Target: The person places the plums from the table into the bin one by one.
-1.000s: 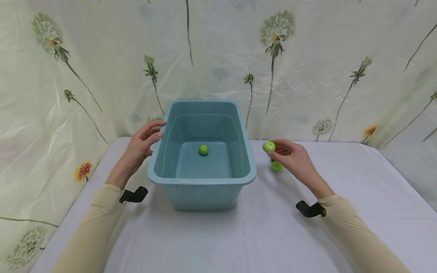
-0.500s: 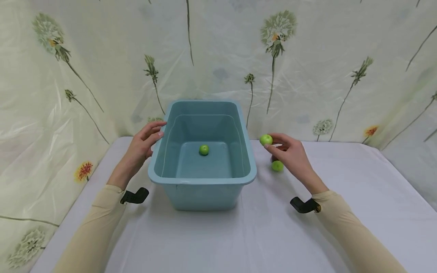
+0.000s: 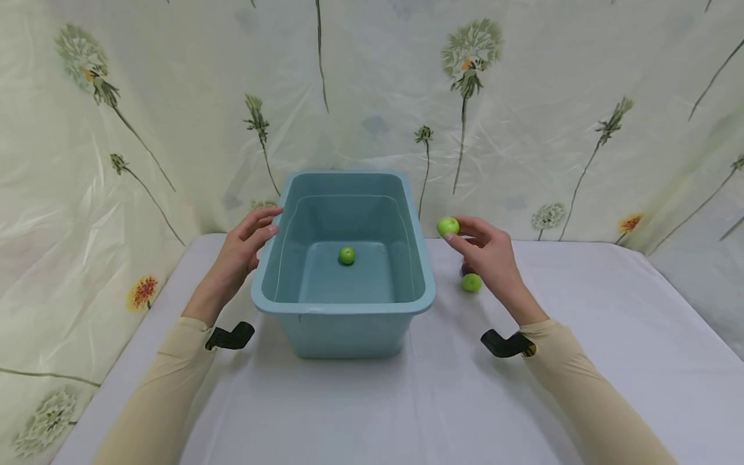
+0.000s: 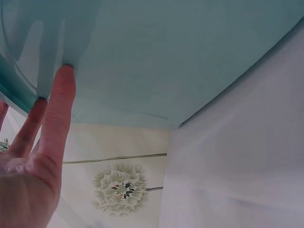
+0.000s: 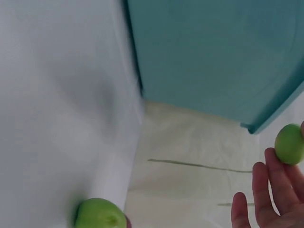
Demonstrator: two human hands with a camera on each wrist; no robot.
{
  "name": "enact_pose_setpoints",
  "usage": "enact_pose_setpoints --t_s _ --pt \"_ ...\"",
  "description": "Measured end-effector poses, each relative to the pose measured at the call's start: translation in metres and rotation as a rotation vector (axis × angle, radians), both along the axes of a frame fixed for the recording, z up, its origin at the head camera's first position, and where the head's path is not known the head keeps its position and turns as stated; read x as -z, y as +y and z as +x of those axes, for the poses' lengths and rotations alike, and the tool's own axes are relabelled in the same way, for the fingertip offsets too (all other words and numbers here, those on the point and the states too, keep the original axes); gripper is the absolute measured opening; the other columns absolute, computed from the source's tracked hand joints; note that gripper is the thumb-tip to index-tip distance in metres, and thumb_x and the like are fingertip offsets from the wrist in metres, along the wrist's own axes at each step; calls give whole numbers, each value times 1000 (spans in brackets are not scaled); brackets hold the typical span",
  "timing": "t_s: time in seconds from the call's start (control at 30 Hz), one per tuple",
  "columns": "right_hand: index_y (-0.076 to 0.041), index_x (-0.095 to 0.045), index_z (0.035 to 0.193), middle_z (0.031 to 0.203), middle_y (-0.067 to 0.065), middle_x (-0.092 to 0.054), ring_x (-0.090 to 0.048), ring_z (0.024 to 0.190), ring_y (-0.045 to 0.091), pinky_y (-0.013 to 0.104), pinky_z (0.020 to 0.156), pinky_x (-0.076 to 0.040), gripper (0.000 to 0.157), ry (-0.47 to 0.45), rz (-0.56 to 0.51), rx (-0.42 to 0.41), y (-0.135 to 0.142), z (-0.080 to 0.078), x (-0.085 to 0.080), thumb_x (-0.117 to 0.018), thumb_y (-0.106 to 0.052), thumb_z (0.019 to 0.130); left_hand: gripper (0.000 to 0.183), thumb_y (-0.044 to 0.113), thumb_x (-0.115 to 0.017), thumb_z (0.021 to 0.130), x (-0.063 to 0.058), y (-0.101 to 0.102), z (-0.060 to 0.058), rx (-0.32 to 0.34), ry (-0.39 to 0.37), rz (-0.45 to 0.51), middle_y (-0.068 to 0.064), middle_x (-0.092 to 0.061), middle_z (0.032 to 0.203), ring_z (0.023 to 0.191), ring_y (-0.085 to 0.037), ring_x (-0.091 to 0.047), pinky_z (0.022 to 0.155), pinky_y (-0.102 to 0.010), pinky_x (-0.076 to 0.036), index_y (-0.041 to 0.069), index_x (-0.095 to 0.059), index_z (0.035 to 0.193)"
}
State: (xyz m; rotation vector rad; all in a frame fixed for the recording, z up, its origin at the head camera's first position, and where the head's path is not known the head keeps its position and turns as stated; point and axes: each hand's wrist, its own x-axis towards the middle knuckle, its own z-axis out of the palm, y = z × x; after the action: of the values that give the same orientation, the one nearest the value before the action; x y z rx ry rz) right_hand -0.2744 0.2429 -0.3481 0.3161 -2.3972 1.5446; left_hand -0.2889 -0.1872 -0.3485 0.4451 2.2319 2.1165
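My right hand (image 3: 487, 255) pinches a small green apple (image 3: 447, 227) between thumb and fingertips, raised above the table to the right of a blue plastic basin (image 3: 343, 309). The right wrist view shows this held apple (image 5: 289, 144) near the basin's rim. Inside the basin, on its floor, lies a similar green apple (image 3: 346, 255). My left hand (image 3: 235, 248) rests at the basin's left rim. In the left wrist view, its extended fingers (image 4: 58, 114) touch the outer wall.
Below my right hand, another green apple (image 3: 471, 283) lies on the white-covered table (image 3: 360, 413). A dark red round thing (image 3: 467, 268) sits just behind it, partly hidden by the hand. A flower-patterned sheet (image 3: 372, 84) hangs behind the table.
My right hand has risen and moved left toward the basin with the green apple, uncovering more of the dark red thing. The left hand and basin stay in place.
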Motion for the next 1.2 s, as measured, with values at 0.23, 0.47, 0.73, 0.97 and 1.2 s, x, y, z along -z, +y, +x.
enact_pose_setpoints --t_s 0.23,0.47,0.73,0.97,1.2 --pt "-14 -63 130 115 6 -65 -62 80 18 28 55 -48 43 62 14 3 -5 -3 -9 -69 -36 93 46 39 -56 100 2 0 0 2 0 1 -7 -39 145 128 -27 -43 68 -25 -51 25 -50 143" --pt "-14 -63 131 116 6 -65 -66 97 18 28 83 -50 42 108 -5 -40 -12 -7 -19 -69 -31 94 45 41 -57 99 2 0 0 -19 -2 -14 -4 -41 144 131 -27 -42 66 -23 -47 27 -51 142" --pt "-13 -62 131 116 6 -65 -65 100 22 30 85 -51 42 126 -24 -90 -22 -8 -30 -70 -29 93 46 39 -55 100 2 1 0 -7 2 -12 -7 -39 145 128 -27 -44 62 -21 -47 25 -49 144" --pt "-9 -61 133 118 7 -65 -61 107 22 30 87 -49 41 148 -2 -119 -36 -5 -46 -69 -21 94 46 39 -55 100 2 1 1 -12 3 -17 -7 -39 145 126 -26 -45 58 -21 -43 26 -49 144" --pt "-4 -61 132 119 11 -65 -61 106 19 33 91 -45 39 166 49 -166 -54 10 -71 -67 -15 95 46 40 -56 100 3 0 0 -17 3 -21 -7 -40 145 126 -26 -45 56 -21 -39 26 -50 144"
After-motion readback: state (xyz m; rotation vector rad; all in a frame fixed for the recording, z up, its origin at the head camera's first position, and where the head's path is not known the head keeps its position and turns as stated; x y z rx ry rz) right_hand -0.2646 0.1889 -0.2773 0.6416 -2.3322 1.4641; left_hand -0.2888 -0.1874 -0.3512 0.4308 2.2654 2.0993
